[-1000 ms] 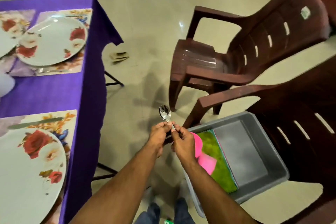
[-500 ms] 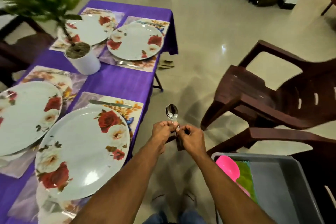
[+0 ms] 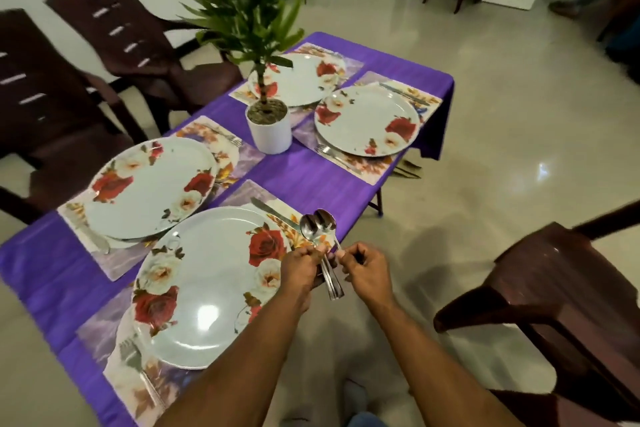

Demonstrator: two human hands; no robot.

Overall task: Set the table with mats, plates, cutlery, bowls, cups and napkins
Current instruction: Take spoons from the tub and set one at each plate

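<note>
Spoons now fanned apart — over table

Both forearms are bare to the frame's lower edge, no sleeve showing; the left hand and right hand wear no gloves.

The single head camera looked forward and steeply down from above, close over the hands. The surface stretched away left and ahead of them, the floor to their right.
</note>
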